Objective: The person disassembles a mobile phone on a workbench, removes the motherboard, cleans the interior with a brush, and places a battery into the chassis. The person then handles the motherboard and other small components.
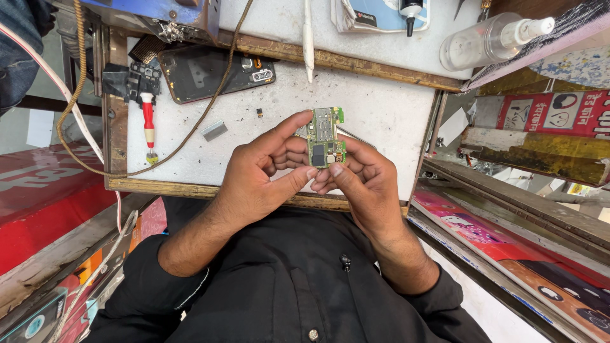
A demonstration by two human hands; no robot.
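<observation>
Both my hands hold a small green circuit board (pixel 325 136) with metal shields above the front edge of the white worktop (pixel 381 108). My left hand (pixel 264 168) pinches its left side, index finger along the top and thumb at the bottom. My right hand (pixel 362 181) grips the lower right corner, thumb pressed on the board's face. Behind them lies an opened dark phone body (pixel 213 71), back side up, with its camera cutout showing.
A red-handled screwdriver (pixel 148 124) lies at the worktop's left. A small grey metal piece (pixel 215 130) and a tiny dark chip (pixel 259 112) lie near the middle. A brown cable (pixel 184 136) loops across. A clear spray bottle (pixel 489 39) and white tool (pixel 308 38) sit farther back.
</observation>
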